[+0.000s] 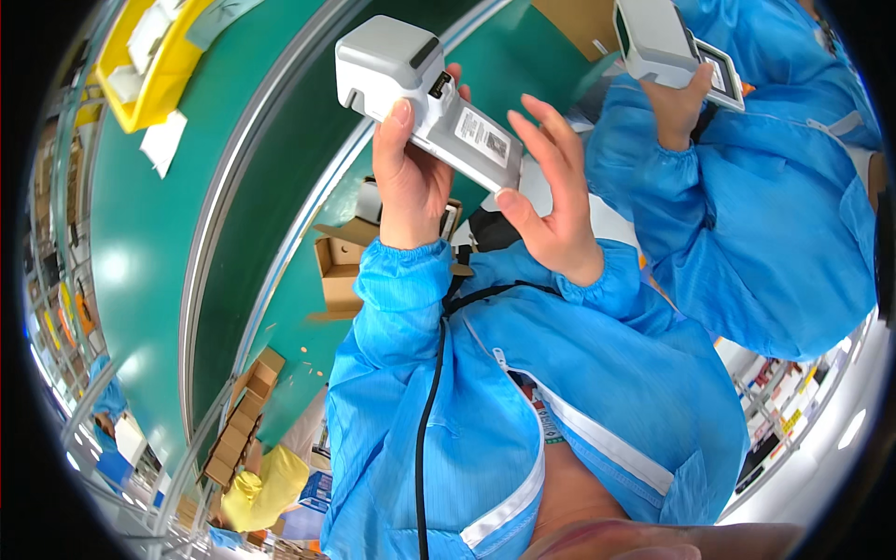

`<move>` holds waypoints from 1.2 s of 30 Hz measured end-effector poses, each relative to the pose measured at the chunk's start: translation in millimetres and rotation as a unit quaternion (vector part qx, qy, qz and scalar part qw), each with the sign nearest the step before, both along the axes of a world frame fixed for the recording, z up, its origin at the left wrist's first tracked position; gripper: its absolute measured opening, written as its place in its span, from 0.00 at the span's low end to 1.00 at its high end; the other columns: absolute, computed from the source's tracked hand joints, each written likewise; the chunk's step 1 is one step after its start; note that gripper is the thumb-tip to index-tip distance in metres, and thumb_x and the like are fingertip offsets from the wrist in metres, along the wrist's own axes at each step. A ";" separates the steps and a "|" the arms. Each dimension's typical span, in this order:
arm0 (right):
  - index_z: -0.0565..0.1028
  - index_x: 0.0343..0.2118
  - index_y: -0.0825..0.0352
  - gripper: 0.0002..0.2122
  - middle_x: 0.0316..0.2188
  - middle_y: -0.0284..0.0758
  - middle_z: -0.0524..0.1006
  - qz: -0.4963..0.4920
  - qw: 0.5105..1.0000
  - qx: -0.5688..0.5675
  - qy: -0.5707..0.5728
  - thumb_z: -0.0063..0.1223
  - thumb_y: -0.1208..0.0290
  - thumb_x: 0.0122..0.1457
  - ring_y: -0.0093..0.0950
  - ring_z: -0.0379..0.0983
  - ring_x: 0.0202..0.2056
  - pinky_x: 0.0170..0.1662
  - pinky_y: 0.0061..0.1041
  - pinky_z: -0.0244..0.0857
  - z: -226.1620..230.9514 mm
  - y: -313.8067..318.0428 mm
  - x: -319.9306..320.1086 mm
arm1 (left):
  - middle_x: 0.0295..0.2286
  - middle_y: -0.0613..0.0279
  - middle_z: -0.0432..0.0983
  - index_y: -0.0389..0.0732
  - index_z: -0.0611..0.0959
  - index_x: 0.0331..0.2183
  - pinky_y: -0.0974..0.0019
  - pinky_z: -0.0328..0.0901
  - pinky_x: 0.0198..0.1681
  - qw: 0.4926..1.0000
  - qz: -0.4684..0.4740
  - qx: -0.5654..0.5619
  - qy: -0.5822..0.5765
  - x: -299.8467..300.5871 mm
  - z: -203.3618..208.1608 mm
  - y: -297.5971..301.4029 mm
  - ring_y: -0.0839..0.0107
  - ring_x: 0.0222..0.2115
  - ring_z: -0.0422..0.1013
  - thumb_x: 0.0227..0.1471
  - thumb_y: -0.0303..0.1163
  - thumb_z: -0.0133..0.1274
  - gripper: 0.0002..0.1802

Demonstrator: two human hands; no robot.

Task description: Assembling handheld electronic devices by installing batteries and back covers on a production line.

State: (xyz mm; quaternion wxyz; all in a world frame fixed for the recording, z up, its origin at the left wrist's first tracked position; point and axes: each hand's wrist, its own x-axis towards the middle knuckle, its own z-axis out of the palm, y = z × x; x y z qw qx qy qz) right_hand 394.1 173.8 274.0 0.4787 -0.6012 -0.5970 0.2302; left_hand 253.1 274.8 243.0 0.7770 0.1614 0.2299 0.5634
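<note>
A white-and-grey handheld terminal [457, 126] with a bulky head is raised in front of me, its labelled side facing up. Wrapped around its middle is my left hand [415, 182], thumb on the near edge and fingertips showing past the far edge. My right hand [560, 210] is open beside the narrow end, fingers spread. Its thumb tip is at the terminal's corner; I cannot tell whether it touches. A black cable [434, 401] runs down over my blue jacket [597, 373].
To the right, a co-worker in blue holds a similar terminal [653, 47]. An open cardboard box [341, 271] stands on the green bench below my left wrist. Beyond it run a dark conveyor belt [245, 229] with metal rails and a yellow bin [173, 79]. More cardboard boxes [238, 425] line the lower left.
</note>
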 end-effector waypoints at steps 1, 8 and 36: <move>0.69 0.65 0.68 0.33 0.65 0.47 0.67 0.033 0.998 0.017 -0.054 0.67 0.61 0.59 0.49 0.61 0.66 0.67 0.44 0.55 12.1 6.5 -4.1 | 0.58 0.43 0.71 0.33 0.65 0.66 0.52 0.69 0.64 1.000 0.010 0.014 -0.012 -3.4 3.5 -1.9 0.51 0.59 0.71 0.59 0.45 0.61 0.42; 0.75 0.60 0.70 0.28 0.63 0.45 0.69 0.074 0.988 0.076 -0.116 0.67 0.66 0.57 0.47 0.66 0.60 0.63 0.45 0.59 28.0 13.2 -42.0 | 0.62 0.45 0.69 0.39 0.65 0.68 0.47 0.67 0.66 0.995 -0.016 0.096 0.029 -29.7 27.9 -17.7 0.49 0.62 0.68 0.54 0.54 0.64 0.49; 0.68 0.66 0.72 0.26 0.66 0.48 0.67 0.123 0.984 0.000 0.129 0.58 0.66 0.68 0.41 0.67 0.65 0.67 0.37 0.58 -5.0 4.4 -41.5 | 0.54 0.41 0.75 0.36 0.68 0.64 0.51 0.70 0.61 0.982 0.102 0.018 0.158 -52.2 46.6 -35.2 0.53 0.54 0.75 0.60 0.47 0.63 0.40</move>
